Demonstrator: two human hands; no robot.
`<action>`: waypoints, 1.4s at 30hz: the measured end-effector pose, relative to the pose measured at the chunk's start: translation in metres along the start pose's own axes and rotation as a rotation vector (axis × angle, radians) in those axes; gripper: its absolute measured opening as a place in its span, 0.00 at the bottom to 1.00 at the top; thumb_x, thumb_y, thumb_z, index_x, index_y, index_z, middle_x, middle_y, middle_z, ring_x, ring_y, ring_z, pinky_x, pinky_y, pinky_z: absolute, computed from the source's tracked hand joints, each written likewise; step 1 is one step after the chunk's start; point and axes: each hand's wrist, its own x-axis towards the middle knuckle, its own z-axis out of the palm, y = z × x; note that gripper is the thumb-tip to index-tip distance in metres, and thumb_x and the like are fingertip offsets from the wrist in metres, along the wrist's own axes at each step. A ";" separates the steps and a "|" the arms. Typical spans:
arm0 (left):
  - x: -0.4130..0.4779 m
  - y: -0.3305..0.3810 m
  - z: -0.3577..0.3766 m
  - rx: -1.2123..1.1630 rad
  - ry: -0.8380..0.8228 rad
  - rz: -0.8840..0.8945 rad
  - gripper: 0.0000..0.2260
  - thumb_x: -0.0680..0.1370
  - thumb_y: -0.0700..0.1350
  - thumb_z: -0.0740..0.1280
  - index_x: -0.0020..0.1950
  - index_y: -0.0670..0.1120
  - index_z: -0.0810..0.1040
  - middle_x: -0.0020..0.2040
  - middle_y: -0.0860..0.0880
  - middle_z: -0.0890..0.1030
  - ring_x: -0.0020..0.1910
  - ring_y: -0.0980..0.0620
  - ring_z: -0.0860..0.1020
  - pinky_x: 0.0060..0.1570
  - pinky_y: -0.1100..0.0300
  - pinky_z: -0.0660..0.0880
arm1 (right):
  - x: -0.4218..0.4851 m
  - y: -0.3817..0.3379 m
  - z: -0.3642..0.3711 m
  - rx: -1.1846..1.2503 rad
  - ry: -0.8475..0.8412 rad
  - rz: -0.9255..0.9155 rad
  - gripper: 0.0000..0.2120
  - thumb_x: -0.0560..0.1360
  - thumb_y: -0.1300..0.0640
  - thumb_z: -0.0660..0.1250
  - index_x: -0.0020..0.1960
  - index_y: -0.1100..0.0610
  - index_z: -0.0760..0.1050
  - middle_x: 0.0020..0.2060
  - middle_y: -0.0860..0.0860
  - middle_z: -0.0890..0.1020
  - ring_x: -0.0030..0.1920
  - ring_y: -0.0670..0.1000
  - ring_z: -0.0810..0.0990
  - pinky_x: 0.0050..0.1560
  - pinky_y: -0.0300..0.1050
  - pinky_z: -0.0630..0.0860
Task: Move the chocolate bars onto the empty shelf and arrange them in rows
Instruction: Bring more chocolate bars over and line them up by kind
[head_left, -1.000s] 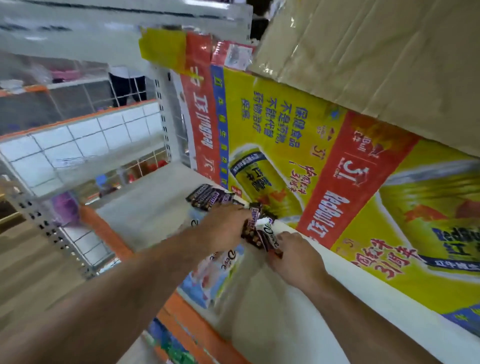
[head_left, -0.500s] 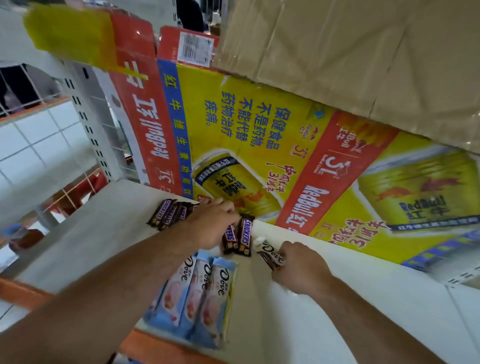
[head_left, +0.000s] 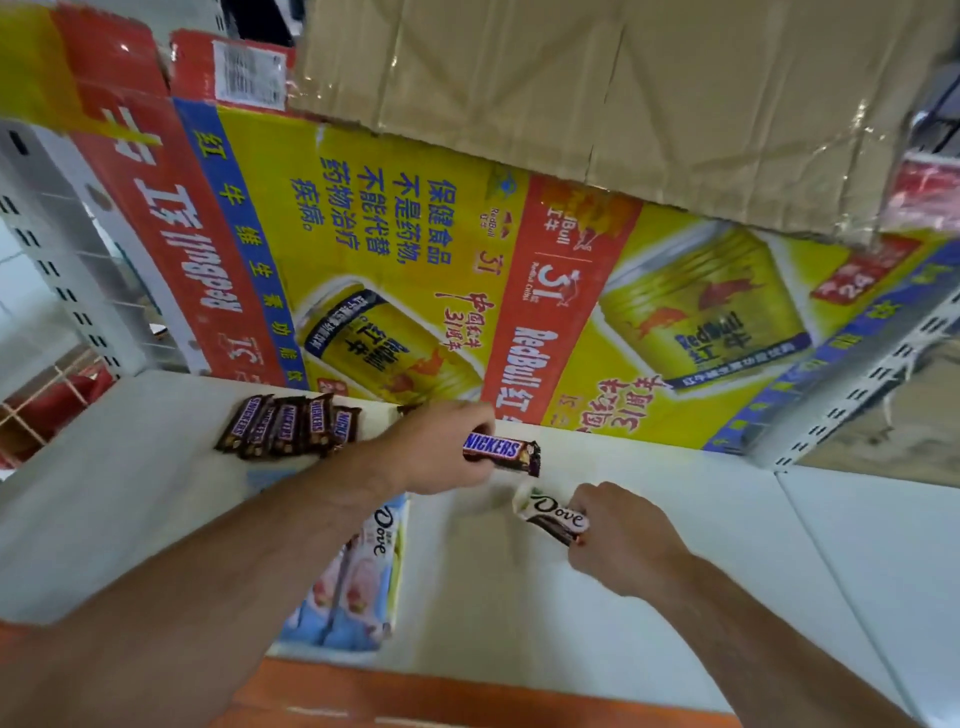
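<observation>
1. While the left hand curls round one end of a Snickers bar, the bar pokes out to the right, label up, over the back of the shelf. I cannot tell whether it touches the shelf.
2. Just beside it, lower right, the right hand pinches a white-and-brown Dove bar, fingers wrapped round its near end. The far end points up-left towards the Snickers bar, and the two bars are close but apart.
3. Over at the back left, a Snickers row sits on the shelf: five bars side by side, tight together, slightly fanned, near the foot of the carton.
4. Nearer the front, blue Dove bars lie flat side by side, partly hidden under the left forearm.
5. Behind everything, the yellow-and-red Red Bull carton stands along the back of the shelf, its print upside down.
6. On top of it, a brown box fills the upper frame.
7. Down front, an orange edge runs along the shelf, and a white slotted post rises at the left.
</observation>
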 end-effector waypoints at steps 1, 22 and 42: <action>0.003 0.010 0.007 -0.052 -0.001 0.006 0.10 0.71 0.50 0.70 0.48 0.53 0.73 0.42 0.55 0.76 0.39 0.55 0.74 0.37 0.60 0.71 | -0.008 0.007 0.000 0.006 0.020 0.009 0.16 0.68 0.50 0.65 0.55 0.50 0.72 0.49 0.49 0.75 0.49 0.53 0.78 0.45 0.46 0.75; 0.047 0.373 0.181 -0.249 0.010 0.201 0.13 0.68 0.48 0.74 0.51 0.55 0.80 0.44 0.56 0.81 0.41 0.59 0.78 0.45 0.58 0.77 | -0.263 0.321 -0.017 0.009 0.247 0.118 0.20 0.70 0.54 0.62 0.61 0.48 0.70 0.55 0.47 0.74 0.53 0.52 0.76 0.45 0.45 0.74; 0.235 0.558 0.334 -0.259 -0.126 0.523 0.12 0.68 0.50 0.72 0.52 0.53 0.82 0.45 0.57 0.75 0.47 0.59 0.73 0.48 0.64 0.70 | -0.289 0.558 -0.022 0.021 0.295 0.432 0.23 0.68 0.58 0.62 0.62 0.48 0.72 0.53 0.47 0.75 0.54 0.53 0.77 0.43 0.45 0.72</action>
